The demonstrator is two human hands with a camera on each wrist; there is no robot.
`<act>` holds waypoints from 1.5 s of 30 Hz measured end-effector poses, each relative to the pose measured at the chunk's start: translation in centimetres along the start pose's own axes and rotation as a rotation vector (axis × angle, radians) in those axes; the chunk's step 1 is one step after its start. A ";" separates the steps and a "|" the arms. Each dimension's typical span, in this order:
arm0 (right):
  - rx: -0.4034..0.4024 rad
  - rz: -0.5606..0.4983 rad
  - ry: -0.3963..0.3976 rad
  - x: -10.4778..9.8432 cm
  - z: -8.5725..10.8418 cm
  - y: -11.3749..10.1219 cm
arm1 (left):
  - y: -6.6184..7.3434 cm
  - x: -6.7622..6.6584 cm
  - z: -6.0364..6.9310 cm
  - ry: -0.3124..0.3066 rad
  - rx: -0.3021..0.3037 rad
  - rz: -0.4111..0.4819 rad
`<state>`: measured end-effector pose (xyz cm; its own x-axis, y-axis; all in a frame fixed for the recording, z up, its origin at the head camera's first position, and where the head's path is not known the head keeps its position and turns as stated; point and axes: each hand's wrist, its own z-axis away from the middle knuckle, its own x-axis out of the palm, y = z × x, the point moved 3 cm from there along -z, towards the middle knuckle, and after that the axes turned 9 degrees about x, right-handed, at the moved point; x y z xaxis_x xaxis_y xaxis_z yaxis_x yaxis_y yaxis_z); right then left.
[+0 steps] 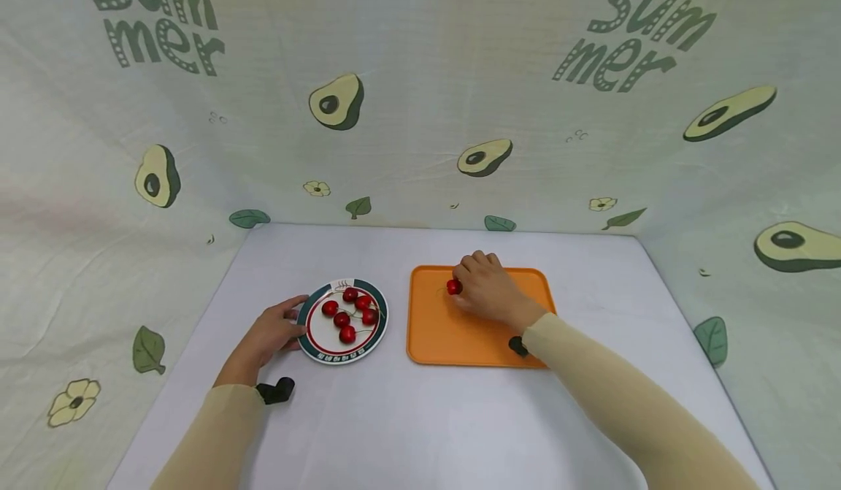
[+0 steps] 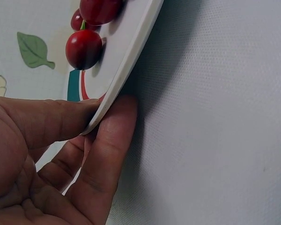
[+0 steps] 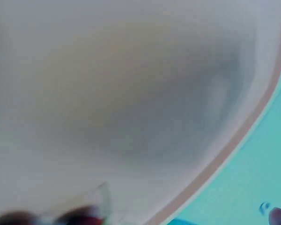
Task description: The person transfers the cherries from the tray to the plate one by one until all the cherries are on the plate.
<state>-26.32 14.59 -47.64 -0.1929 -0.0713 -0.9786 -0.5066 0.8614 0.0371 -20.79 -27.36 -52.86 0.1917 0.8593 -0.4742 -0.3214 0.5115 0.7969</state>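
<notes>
A white plate [image 1: 314, 338] with a green patterned rim holds several red cherries [image 1: 347, 334]. My left hand [image 1: 271, 333] pinches the plate's left edge. In the left wrist view, the thumb [image 2: 51, 121] lies over the rim and a finger beneath it, and the plate is tilted in that view. Over the orange tray [image 1: 427, 337], my right hand [image 1: 489, 289] holds one cherry [image 1: 454, 286] at its fingertips, the thumb mostly hidden. Dark red cherries [image 3: 79, 215] show blurred at the bottom of the right wrist view, beside a fingertip [image 3: 278, 216] at the corner.
A white table [image 1: 368, 431] carries the plate on the left and the tray on the right. Behind and at both sides hangs a pale cloth [image 1: 407, 110] printed with avocados, leaves and lettering. Small black camera mounts [image 1: 279, 390] sit at the wrists.
</notes>
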 end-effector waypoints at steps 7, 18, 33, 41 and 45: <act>-0.057 -0.007 0.008 -0.2 -1.5 -3.0 | 0.1 0.0 0.0 -0.001 0.009 -0.003; -0.173 -0.004 0.016 1.2 -3.2 -8.3 | 0.3 0.0 -0.1 -0.001 0.011 -0.009; -0.262 0.051 -0.046 2.5 -3.6 -14.1 | 0.1 0.1 -0.1 -0.004 0.007 0.009; -0.262 0.048 -0.049 2.4 -3.7 -15.3 | -0.1 0.1 -0.2 -0.004 0.006 0.021; -0.251 0.036 -0.053 2.4 -3.9 -15.6 | -0.2 0.1 -0.2 -0.002 0.002 0.022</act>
<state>-22.16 -1.00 -49.80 -0.1735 -0.0103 -0.9848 -0.6944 0.7104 0.1149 -20.93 -27.35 -53.16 0.1869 0.8702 -0.4559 -0.3240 0.4927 0.8077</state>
